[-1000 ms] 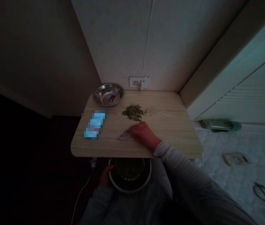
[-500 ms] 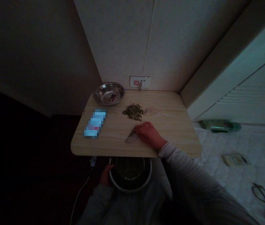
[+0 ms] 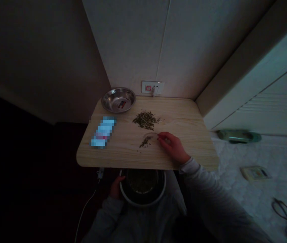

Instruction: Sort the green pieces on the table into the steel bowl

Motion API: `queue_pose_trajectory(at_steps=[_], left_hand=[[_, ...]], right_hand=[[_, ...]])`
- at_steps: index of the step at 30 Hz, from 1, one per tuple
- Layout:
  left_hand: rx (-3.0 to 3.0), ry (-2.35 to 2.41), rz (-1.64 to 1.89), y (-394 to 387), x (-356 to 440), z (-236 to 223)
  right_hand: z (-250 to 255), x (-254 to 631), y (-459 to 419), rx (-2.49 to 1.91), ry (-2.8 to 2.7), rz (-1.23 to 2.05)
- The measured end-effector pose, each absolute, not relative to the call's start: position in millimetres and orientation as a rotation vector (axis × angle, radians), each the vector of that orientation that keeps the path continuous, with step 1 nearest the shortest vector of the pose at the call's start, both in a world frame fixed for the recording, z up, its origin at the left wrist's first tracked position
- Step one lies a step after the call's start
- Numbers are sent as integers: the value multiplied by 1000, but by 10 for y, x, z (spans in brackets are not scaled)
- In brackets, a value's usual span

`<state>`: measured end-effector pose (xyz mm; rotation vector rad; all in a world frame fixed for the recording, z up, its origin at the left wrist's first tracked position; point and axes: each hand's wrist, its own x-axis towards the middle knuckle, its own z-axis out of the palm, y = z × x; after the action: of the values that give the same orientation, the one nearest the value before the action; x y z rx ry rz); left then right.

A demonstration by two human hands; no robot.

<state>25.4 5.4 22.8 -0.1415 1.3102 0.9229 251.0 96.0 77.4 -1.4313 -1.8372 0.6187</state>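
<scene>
My right hand (image 3: 172, 146) is above the wooden tabletop, its fingertips pinching a thin see-through piece with a curved edge (image 3: 151, 133). Left of those fingers, a small scatter of dark greenish grains (image 3: 145, 141) lies on the wood. Behind it is a larger loose heap of similar grains (image 3: 144, 120). Below the table's front edge, my left hand (image 3: 116, 187) grips the left rim of a round basin (image 3: 143, 204) at my lap. Dark contents show inside the basin, too dim to name.
On the small wooden table (image 3: 184, 118) stand a shiny steel bowl (image 3: 118, 100) and a lit phone (image 3: 103, 131). A wall socket (image 3: 152, 87) sits behind. To the right, a green bottle (image 3: 238, 136), a small packet (image 3: 255, 173) and eyeglasses (image 3: 282, 209) lie on white quilted bedding (image 3: 234, 155).
My right hand has shifted right with the see-through piece, which earlier lay flatter with grains on or under it. The small scatter of grains now shows on the wood. My left hand stays on the basin.
</scene>
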Motion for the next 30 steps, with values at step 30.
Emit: queue_pose_trajectory(at_steps=[30], left_hand=[[-212, 1276, 884, 76, 306, 332]], right_hand=[[574, 2443, 620, -1554, -1706, 734]])
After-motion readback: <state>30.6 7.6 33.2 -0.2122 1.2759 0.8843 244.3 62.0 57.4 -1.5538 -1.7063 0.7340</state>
